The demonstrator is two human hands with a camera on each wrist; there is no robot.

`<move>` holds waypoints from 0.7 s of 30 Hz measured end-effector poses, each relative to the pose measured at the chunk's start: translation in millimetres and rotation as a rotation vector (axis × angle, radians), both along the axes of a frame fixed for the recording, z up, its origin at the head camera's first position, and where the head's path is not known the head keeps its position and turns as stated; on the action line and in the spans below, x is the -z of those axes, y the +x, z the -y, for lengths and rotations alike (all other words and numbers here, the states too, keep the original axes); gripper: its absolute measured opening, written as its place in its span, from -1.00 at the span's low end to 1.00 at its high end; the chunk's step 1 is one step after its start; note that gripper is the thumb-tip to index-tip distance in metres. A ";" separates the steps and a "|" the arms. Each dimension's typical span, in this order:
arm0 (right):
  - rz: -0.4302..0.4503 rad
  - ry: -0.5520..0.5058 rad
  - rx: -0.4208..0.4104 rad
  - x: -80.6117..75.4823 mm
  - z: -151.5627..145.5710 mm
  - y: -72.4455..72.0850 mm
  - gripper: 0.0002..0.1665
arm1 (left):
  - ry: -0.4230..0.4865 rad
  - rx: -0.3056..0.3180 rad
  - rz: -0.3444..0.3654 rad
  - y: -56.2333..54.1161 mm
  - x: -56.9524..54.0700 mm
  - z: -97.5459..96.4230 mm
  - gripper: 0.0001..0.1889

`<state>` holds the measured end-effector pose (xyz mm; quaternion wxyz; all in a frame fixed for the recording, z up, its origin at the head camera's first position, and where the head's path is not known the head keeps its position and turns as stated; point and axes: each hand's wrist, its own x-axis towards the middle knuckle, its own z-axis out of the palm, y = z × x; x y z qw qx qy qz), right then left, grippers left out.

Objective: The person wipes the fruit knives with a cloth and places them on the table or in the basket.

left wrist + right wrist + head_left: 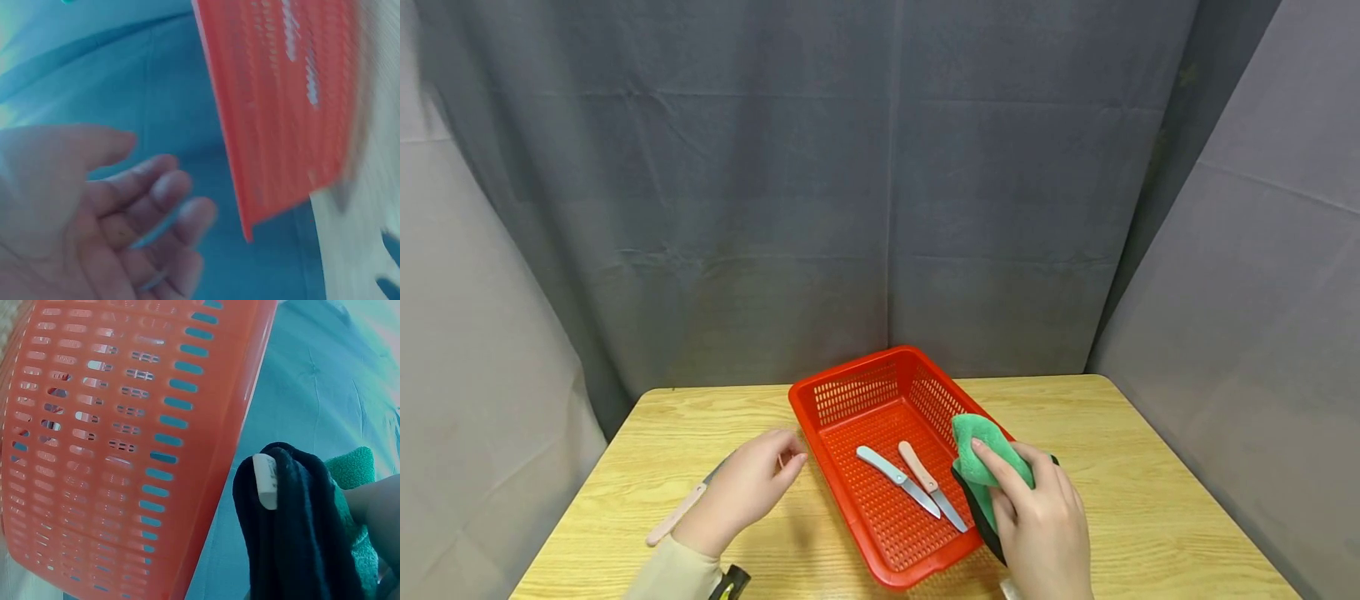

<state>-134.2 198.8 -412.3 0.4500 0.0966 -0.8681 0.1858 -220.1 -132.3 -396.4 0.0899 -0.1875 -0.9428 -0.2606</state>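
Observation:
My right hand (1047, 517) grips a folded green cloth (988, 454) with a dark edge, above the right rim of the red basket (865, 533). In the right wrist view, the cloth's dark side (294, 519) bears a small white tag (265, 481). My left hand (752, 483) hovers left of the basket, holding nothing, its fingers loosely bent. Two knives lie inside the basket: one with a pale blue handle (880, 462), one with a pink handle (917, 465). Another pink-handled knife (677, 514) lies on the table, partly hidden behind my left hand.
The wooden table (1150, 483) carries the basket near its middle. A grey curtain (775, 208) hangs behind the table, with lighter cloth panels (1262, 292) at both sides.

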 end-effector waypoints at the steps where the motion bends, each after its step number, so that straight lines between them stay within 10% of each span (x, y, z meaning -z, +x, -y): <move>1: -0.001 0.000 0.000 0.1 0.1 0.0 -0.17 | -0.023 -0.015 0.024 -0.7 2.6 6.1 -0.84; 8: 0.009 0.000 -0.002 0.0 -0.2 0.1 -0.19 | -0.172 -0.122 0.155 1.4 22.2 46.1 -0.74; 21: -0.013 -0.005 -0.013 -2.8 1.0 0.1 -0.12 | -0.285 -0.127 0.351 6.6 61.0 80.2 -0.72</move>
